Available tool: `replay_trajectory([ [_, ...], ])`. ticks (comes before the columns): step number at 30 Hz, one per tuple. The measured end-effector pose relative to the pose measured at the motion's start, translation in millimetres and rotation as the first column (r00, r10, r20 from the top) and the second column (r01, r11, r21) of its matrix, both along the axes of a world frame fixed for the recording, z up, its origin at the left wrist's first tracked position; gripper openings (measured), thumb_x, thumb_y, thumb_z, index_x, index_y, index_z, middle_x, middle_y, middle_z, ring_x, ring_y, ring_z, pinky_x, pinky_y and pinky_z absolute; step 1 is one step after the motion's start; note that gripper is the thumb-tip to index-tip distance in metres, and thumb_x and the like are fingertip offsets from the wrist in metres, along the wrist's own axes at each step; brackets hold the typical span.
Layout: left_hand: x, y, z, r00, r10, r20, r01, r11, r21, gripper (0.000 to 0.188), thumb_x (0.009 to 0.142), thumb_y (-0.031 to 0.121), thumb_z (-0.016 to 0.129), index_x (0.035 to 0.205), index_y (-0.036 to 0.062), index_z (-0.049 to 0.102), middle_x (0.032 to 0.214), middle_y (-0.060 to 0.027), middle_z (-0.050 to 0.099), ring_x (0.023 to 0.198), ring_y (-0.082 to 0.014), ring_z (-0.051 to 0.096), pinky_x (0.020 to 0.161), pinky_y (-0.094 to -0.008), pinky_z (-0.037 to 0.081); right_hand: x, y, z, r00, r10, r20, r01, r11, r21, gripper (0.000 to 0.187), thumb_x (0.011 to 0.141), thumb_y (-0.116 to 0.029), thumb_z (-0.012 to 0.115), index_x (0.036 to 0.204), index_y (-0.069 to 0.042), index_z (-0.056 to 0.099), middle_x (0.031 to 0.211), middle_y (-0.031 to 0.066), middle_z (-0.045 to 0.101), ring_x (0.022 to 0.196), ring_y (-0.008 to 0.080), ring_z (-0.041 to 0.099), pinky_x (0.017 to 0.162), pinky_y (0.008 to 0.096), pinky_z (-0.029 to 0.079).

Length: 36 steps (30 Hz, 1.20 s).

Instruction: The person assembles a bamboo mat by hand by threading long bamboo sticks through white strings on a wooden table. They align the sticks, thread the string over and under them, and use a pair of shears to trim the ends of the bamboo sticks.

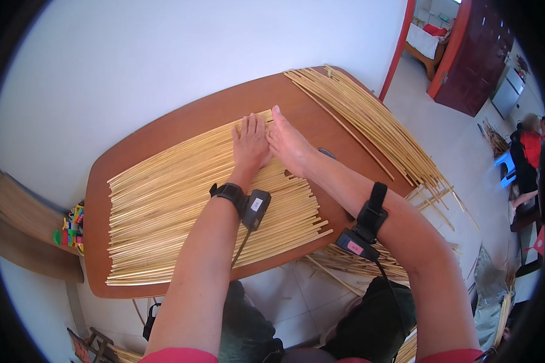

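Pale, thin straw-coloured sticks (pixel 163 206) lie side by side in a wide layer on a brown table (pixel 191 115). My left hand (pixel 250 139) rests palm down on the far right part of this layer, its fingers spread. Close beside it is my right hand (pixel 289 142), turned on edge at the right ends of the sticks. One digit of it points away from me; the other fingers look bent toward my left hand and are partly hidden. I see nothing held in either hand. Each forearm wears a black strap with a small cabled box.
A second bundle of sticks (pixel 369 115) lies along the table's right end, some jutting past the edge. More sticks (pixel 369 260) are below the near edge. A white wall (pixel 181 48) rises behind the table. Another person (pixel 530 145) is at the far right.
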State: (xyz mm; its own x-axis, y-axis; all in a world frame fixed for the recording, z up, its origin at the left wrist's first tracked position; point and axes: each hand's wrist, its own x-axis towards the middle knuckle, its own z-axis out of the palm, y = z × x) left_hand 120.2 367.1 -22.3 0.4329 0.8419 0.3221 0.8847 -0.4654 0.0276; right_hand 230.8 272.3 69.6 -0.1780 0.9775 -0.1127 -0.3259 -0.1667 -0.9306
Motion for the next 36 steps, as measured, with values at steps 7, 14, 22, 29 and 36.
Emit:
replay_trajectory([
  [7, 5, -9, 7, 1.0, 0.028, 0.008, -0.027, 0.998, -0.055, 0.057, 0.098, 0.036, 0.032, 0.149, 0.0081, 0.028, 0.157, -0.0111, 0.022, 0.146, -0.0272, 0.017, 0.117, -0.0518, 0.012, 1, -13, -11, 0.993, 0.015, 0.116, -0.003, 0.995, -0.103, 0.093, 0.093, -0.069, 0.025, 0.151, -0.004, -0.006, 0.159, 0.018, -0.007, 0.147, 0.0276, -0.005, 0.118, 0.0394, 0.004],
  [14, 8, -11, 16, 0.997, 0.058, 0.047, -0.052, 0.991, -0.121, 0.06, 0.098, 0.037, 0.029, 0.15, 0.0086, 0.024, 0.158, -0.0099, 0.019, 0.147, -0.0258, 0.014, 0.118, -0.0494, 0.011, 6, -57, -25, 0.997, 0.042, 0.072, -0.035, 0.994, -0.101, 0.081, 0.098, -0.06, 0.02, 0.148, 0.003, 0.014, 0.157, 0.0201, 0.01, 0.147, 0.0269, 0.003, 0.12, 0.0368, 0.004],
  [22, 8, -17, 21, 0.997, 0.071, 0.025, -0.065, 0.98, -0.188, 0.06, 0.099, 0.038, 0.025, 0.151, 0.0091, 0.021, 0.159, -0.0073, 0.015, 0.147, -0.0235, 0.01, 0.119, -0.046, 0.008, 1, -147, -23, 0.996, 0.034, 0.088, -0.029, 0.998, -0.054, 0.072, 0.103, -0.05, 0.018, 0.146, 0.007, 0.015, 0.157, 0.0181, 0.011, 0.147, 0.0227, 0.006, 0.12, 0.0341, 0.005],
  [29, 9, -14, 19, 0.996, 0.092, -0.007, -0.092, 0.979, -0.18, 0.058, 0.1, 0.038, 0.024, 0.152, 0.011, 0.02, 0.16, -0.0058, 0.014, 0.148, -0.0226, 0.01, 0.119, -0.046, 0.008, 2, -209, -26, 0.946, -0.044, 0.322, 0.049, 0.999, -0.005, 0.068, 0.105, -0.042, 0.017, 0.149, 0.007, 0.003, 0.158, 0.0191, 0.004, 0.147, 0.0246, 0.004, 0.12, 0.0347, 0.006],
  [36, 9, -13, 21, 0.997, 0.08, 0.003, -0.079, 0.985, -0.155, 0.06, 0.1, 0.042, 0.025, 0.151, 0.0108, 0.024, 0.159, -0.0076, 0.016, 0.147, -0.0241, 0.012, 0.119, -0.0461, 0.01, 0, -265, -24, 0.902, -0.102, 0.419, 0.078, 0.994, 0.073, 0.073, 0.102, -0.045, 0.028, 0.148, 0.009, 0.008, 0.157, 0.0218, 0.013, 0.147, 0.0262, 0.01, 0.117, 0.0317, 0.009],
])
